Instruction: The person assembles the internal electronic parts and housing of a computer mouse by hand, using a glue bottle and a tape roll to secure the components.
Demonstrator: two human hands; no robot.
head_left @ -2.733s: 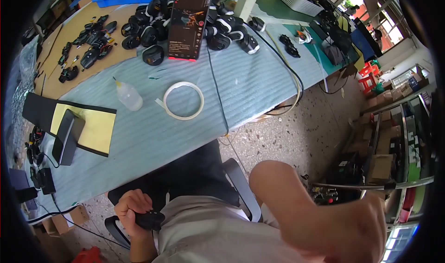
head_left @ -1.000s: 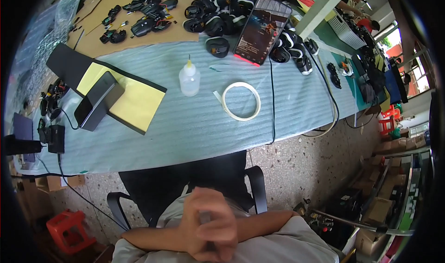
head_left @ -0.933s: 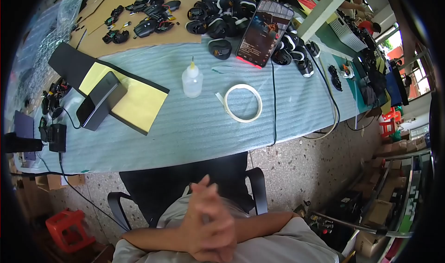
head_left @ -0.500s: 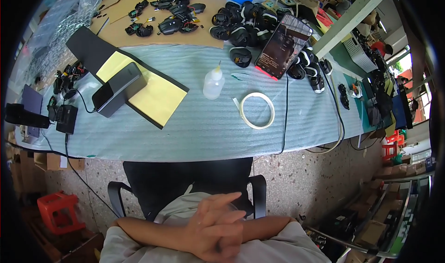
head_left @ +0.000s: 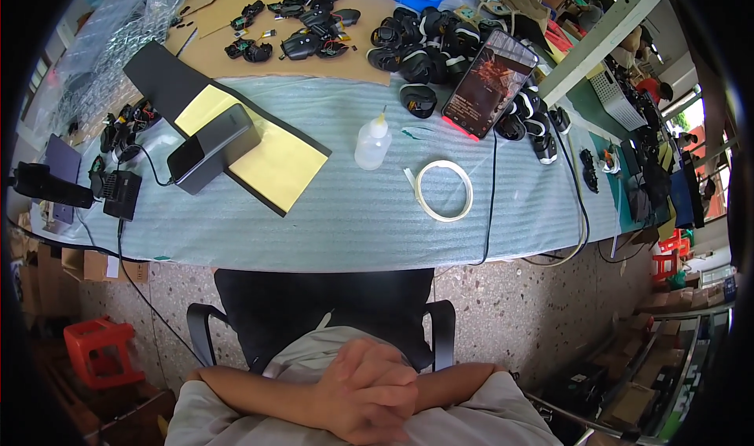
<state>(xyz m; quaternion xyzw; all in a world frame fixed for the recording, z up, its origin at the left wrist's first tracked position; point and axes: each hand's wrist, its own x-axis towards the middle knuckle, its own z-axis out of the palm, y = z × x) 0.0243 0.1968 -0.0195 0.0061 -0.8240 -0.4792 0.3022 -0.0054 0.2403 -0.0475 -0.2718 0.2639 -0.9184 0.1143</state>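
My left hand [head_left: 343,403] and my right hand [head_left: 400,391] are clasped together over my lap, with their fingers interlaced and folded down. Both are closed, each around the other, and no object shows between them. Much of the right hand is hidden behind the left. The hands stay off the table. Beyond them on the worktable [head_left: 330,238] stand a clear squeeze bottle [head_left: 372,146] with a needle tip and a roll of white tape [head_left: 469,191] lying flat. Left of these, a black box-shaped device [head_left: 212,149] rests on a yellow sheet [head_left: 283,171] with black edging.
A phone [head_left: 492,85] leans against a pile of black mouse-shaped parts [head_left: 424,61]. More opened parts [head_left: 302,45] lie on cardboard. A black chair [head_left: 322,305] stands between me and the table. Cables [head_left: 493,202] hang over the front edge. A red stool [head_left: 102,352] is at left.
The fingers that were stretched out have folded down into a closed clasp. The view has shifted slightly, and the picture on the phone screen differs.
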